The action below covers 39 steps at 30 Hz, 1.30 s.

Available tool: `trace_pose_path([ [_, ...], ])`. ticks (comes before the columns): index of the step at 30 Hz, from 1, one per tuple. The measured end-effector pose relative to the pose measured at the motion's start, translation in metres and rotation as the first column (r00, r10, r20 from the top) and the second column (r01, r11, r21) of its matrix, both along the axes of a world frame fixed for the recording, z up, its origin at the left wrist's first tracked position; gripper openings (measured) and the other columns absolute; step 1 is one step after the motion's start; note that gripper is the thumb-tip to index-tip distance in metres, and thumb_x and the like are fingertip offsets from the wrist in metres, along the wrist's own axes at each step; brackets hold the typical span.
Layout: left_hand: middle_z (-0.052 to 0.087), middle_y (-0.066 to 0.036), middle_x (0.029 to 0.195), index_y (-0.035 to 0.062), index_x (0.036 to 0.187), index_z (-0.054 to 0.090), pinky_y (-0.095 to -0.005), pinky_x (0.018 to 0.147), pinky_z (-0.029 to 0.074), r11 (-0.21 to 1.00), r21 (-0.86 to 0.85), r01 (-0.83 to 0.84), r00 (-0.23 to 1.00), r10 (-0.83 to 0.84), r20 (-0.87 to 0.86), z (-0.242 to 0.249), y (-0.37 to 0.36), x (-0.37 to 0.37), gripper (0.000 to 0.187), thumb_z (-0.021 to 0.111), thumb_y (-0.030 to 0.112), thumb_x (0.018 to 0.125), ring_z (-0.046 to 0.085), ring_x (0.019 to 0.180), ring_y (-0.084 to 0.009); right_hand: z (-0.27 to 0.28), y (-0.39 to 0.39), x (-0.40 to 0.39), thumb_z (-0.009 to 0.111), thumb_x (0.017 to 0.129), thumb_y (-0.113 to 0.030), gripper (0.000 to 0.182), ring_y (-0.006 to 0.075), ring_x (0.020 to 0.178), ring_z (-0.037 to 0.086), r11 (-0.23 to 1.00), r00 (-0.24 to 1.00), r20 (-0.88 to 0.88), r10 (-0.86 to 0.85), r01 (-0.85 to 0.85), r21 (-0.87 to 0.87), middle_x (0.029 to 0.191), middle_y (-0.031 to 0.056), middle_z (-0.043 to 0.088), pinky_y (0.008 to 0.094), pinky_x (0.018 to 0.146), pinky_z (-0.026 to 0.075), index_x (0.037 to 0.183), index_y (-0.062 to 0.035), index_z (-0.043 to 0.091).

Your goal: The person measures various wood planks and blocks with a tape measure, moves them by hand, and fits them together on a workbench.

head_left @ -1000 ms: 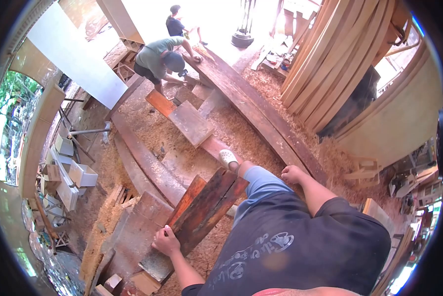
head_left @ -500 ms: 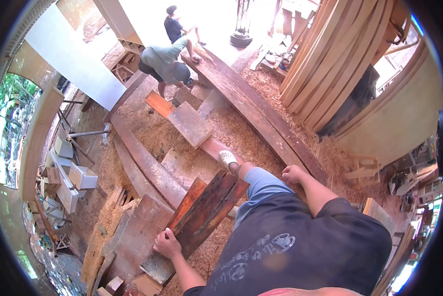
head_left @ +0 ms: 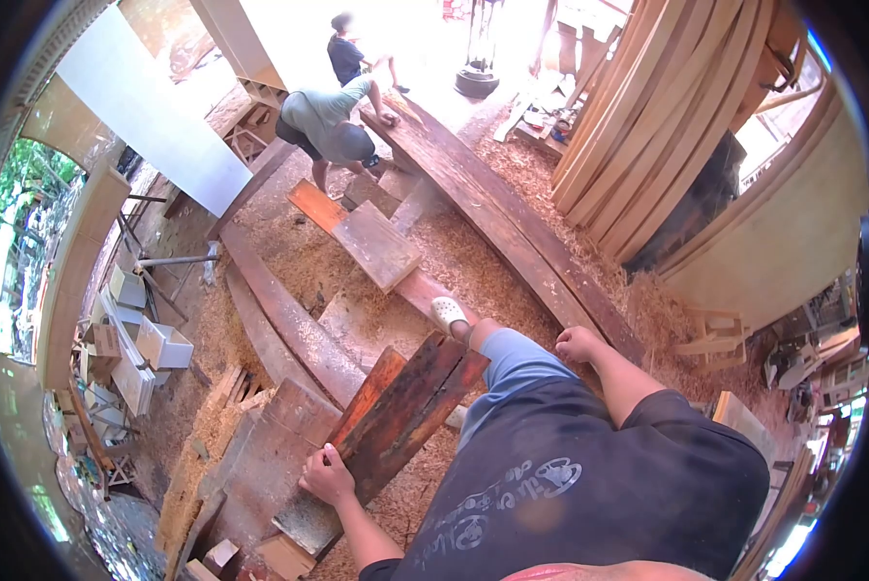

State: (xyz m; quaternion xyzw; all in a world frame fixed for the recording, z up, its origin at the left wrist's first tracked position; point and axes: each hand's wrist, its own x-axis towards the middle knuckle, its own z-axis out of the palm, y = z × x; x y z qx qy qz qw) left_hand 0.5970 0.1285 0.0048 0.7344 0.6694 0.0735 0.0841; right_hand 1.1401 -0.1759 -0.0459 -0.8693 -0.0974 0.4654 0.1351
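My left hand (head_left: pixel 327 475) is at the near left edge of a dark, stained wooden board (head_left: pixel 407 421), with its fingers bent over the edge. An orange-brown strip of wood (head_left: pixel 368 392) lies along that board's left side. My right hand (head_left: pixel 578 345) is loosely closed beside the near end of a long reddish-brown plank (head_left: pixel 512 223), which it overlaps in this view. Nothing shows in its curled fingers. Between my hands, my leg in grey-blue shorts stretches forward, a pale clog (head_left: pixel 447 315) on the foot.
A co-worker (head_left: pixel 323 124) bends over the far end of the long plank, and another person (head_left: pixel 347 53) sits behind. Wood shavings cover the floor. Tall curved boards (head_left: pixel 662 116) lean at the right; white box-like pieces (head_left: pixel 163 344) stand at left. A short thick board (head_left: pixel 376 244) lies ahead.
The view has shifted very slightly. The seated person's head and arm have moved a little; my hands and the boards stay where they were.
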Motion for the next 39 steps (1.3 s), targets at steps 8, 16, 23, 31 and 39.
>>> trace_pose_path([
  [8, 0.074, -0.011, 0.098, 0.0100, 0.089, 0.076, -0.0495, 0.093, 0.041, 1.000, -0.011, -0.001, 1.000, 0.001, 0.001, 0.000, 0.001, -0.001, 0.041, 0.057, 0.046, 0.098, 0.066, 0.097, -0.0327, -0.004, 0.002, 0.004, 0.073, 0.086, -0.023, 0.029, 0.0237, 0.088, 0.077, 0.998, 0.998, 0.037, 0.053, -0.054, 0.018, 0.099, 0.0120, 0.079, 0.0383, 0.081, 0.061, 0.110, -0.0083, 0.079],
  [16, 0.074, -0.011, 0.099, 0.0097, 0.090, 0.076, -0.0498, 0.095, 0.042, 1.000, -0.004, -0.013, 1.000, 0.013, 0.021, 0.002, 0.000, 0.000, 0.042, 0.057, 0.046, 0.098, 0.066, 0.097, -0.0328, 0.016, 0.022, 0.023, 0.071, 0.086, -0.025, 0.031, 0.0259, 0.091, 0.076, 0.990, 0.988, 0.068, 0.136, -0.134, -0.036, 0.102, 0.0132, 0.079, 0.0391, 0.083, 0.060, 0.111, -0.0080, 0.079],
  [23, 0.074, -0.011, 0.098, 0.0097, 0.090, 0.077, -0.0497, 0.094, 0.043, 1.000, 0.012, -0.014, 1.000, 0.014, 0.022, -0.002, 0.000, -0.001, 0.042, 0.057, 0.046, 0.098, 0.066, 0.096, -0.0332, 0.019, 0.040, 0.023, 0.073, 0.087, -0.027, 0.033, 0.0285, 0.103, 0.074, 0.981, 0.978, 0.139, 0.157, -0.171, 0.093, 0.110, 0.0161, 0.078, 0.0402, 0.093, 0.057, 0.115, -0.0092, 0.078],
  [31, 0.074, -0.011, 0.100, 0.0098, 0.090, 0.077, -0.0490, 0.095, 0.042, 1.000, 0.006, -0.008, 1.000, 0.008, 0.024, 0.003, 0.000, 0.000, 0.042, 0.057, 0.046, 0.099, 0.066, 0.097, -0.0326, 0.011, 0.008, 0.001, 0.073, 0.089, -0.019, 0.031, 0.0181, 0.079, 0.074, 0.988, 0.987, 0.042, 0.153, -0.152, -0.025, 0.094, 0.0092, 0.078, 0.0342, 0.070, 0.061, 0.116, -0.0022, 0.076],
  [39, 0.074, -0.011, 0.100, 0.0097, 0.089, 0.077, -0.0485, 0.096, 0.042, 1.000, -0.007, -0.015, 1.000, 0.015, 0.006, 0.002, 0.000, 0.000, 0.042, 0.057, 0.045, 0.098, 0.066, 0.098, -0.0322, 0.025, -0.004, 0.001, 0.071, 0.089, -0.017, 0.030, 0.0196, 0.080, 0.075, 0.999, 1.000, -0.013, -0.017, 0.017, -0.033, 0.093, 0.0113, 0.078, 0.0357, 0.071, 0.061, 0.115, -0.0022, 0.075],
])
